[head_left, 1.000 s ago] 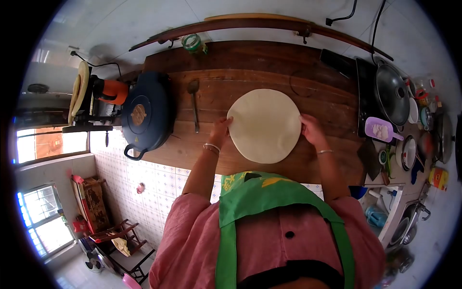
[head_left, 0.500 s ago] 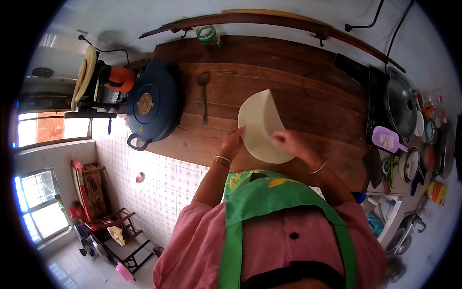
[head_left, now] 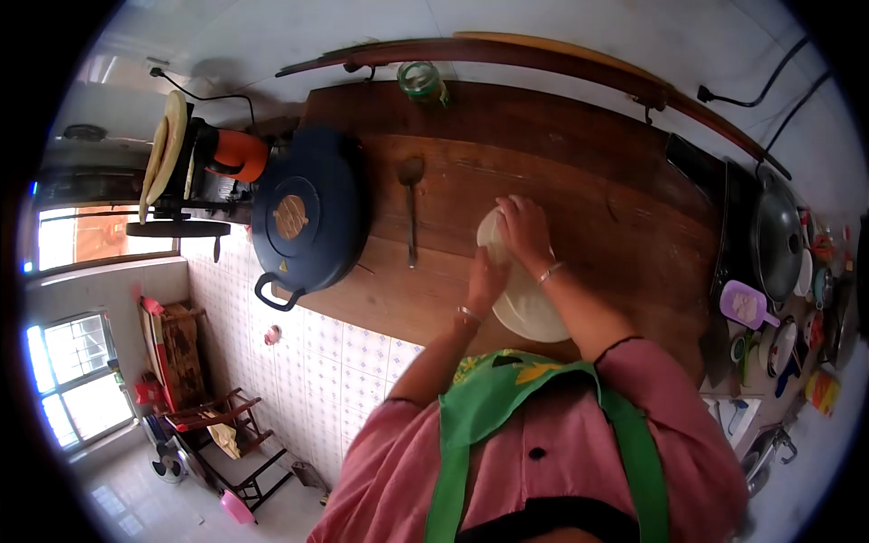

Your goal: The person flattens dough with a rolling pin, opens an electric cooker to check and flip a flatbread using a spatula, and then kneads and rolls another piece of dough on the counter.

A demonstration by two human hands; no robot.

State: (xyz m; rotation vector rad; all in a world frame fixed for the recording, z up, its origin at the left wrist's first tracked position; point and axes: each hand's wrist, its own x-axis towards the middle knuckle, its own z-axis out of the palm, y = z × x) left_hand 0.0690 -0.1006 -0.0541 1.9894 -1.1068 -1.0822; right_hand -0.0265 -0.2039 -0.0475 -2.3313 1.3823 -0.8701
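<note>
A pale, flat sheet of dough (head_left: 529,310) lies on the brown wooden table, its lower rounded end near the table's front edge. My left hand (head_left: 489,279) grips the sheet along its left side, fingers pointing away from me. At the far end, my right hand (head_left: 525,228) reaches over the dough with fingers bent down and closed on its top edge. My right forearm and hand hide the sheet's right side. To the left of the hands a dark metal spoon (head_left: 412,213) lies on the wood.
A round blue electric pan (head_left: 312,217) with its lid down stands left on the wooden table (head_left: 579,172). A glass jar (head_left: 421,81) is at the back. Rightward are a wok (head_left: 778,237) and a purple scoop (head_left: 745,305) holding white stuff. Flat breads (head_left: 163,154) sit far left.
My right hand has moved up and away from me, from the sheet's right side to its far end. My left hand has slid a little onto the dough. The view has shifted slightly.
</note>
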